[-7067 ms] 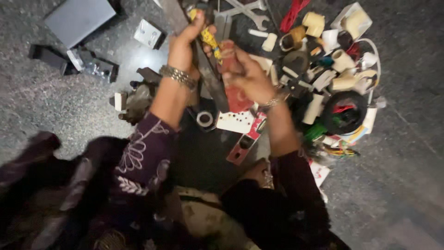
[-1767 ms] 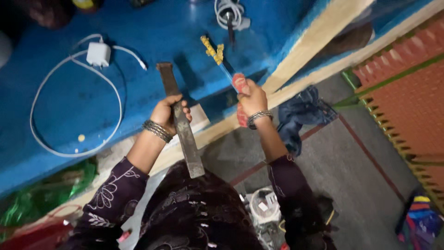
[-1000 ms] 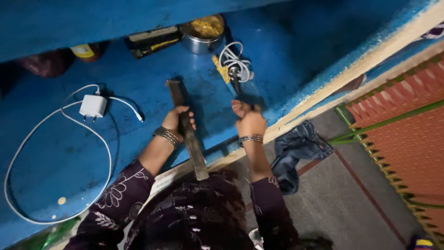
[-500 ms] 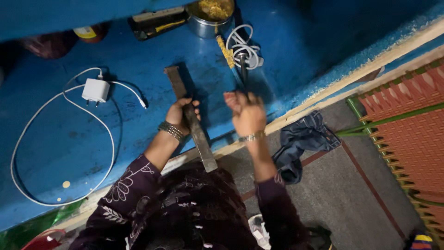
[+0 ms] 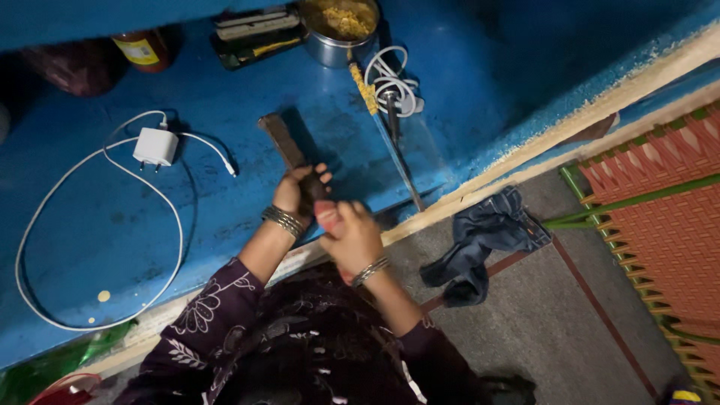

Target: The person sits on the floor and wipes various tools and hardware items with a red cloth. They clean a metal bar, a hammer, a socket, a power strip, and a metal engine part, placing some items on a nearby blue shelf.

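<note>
Head view | left hand (image 5: 296, 196) closed round dark flat bar (image 5: 289, 156), whose far end rests on blue counter (image 5: 225, 225) | right hand (image 5: 352, 236) closed on red-handled tool (image 5: 328, 216) just beside it | risk: hands so close, tool could slip onto left fingers | risk: bar could slide toward charger cable (image 5: 180, 225).
</note>
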